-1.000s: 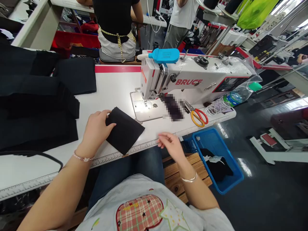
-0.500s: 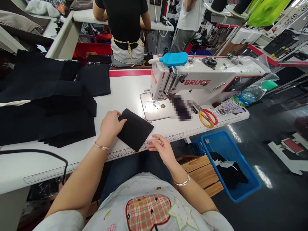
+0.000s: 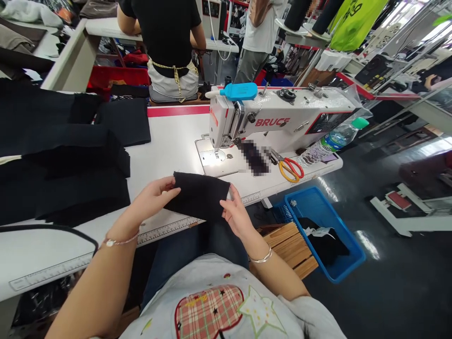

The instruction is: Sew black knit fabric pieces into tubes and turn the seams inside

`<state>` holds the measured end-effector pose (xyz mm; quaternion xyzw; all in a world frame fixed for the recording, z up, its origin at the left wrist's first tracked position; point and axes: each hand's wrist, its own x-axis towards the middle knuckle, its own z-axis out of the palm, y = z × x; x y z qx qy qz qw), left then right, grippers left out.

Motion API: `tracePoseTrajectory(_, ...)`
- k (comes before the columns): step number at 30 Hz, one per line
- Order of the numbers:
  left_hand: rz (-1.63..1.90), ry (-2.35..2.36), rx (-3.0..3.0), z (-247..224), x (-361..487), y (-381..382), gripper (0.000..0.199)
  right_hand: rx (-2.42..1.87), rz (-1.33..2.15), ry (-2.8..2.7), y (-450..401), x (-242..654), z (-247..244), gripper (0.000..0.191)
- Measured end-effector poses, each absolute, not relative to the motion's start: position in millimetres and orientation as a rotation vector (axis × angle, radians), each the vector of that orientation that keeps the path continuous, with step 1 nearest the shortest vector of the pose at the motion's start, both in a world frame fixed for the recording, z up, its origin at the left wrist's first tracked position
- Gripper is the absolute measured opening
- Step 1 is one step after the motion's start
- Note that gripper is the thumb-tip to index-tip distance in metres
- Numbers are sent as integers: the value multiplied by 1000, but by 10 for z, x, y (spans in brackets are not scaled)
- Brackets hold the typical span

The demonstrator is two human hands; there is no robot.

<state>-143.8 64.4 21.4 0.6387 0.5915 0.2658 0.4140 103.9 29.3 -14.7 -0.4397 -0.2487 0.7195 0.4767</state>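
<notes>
A piece of black fabric (image 3: 197, 197) is stretched between my two hands at the front edge of the sewing table (image 3: 173, 136). My left hand (image 3: 155, 197) pinches its left corner between thumb and fingers. At the right edge, my right hand (image 3: 236, 212) grips the cloth, thumb towards me. The fabric's lower part hangs over the ruler strip (image 3: 169, 229) and the table edge. Just beyond it stands the white sewing machine (image 3: 271, 117), its needle area (image 3: 217, 153) behind and slightly right of the cloth.
Stacked black fabric pieces (image 3: 70, 174) cover the table's left side. Scissors (image 3: 290, 169) and a plastic bottle (image 3: 328, 143) lie to the right. A blue basket (image 3: 353, 268) holding dark cloth is below right, beside a wooden stool (image 3: 289, 247). A person in black (image 3: 165, 37) sits ahead.
My right hand, apart from the fabric before, has taken hold of its right edge. The fabric has turned and is now held up between both hands. The view has shifted slightly rightward.
</notes>
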Motion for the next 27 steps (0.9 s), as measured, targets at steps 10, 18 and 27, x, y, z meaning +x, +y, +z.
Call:
tracePoseTrajectory(10,1257,1303,1111,370,-1084,5,52,-1302,1272,-1025,160,1043,144,29)
tracePoseTrajectory(18,1236,1518,1143,581,-894,-101,78,-1335,1138,-1135,22,959,252,33)
tracePoseTrajectory(27,1160,1548,1132,532,-830,-88,21,-1359,1037,-1010,9,897,210,30)
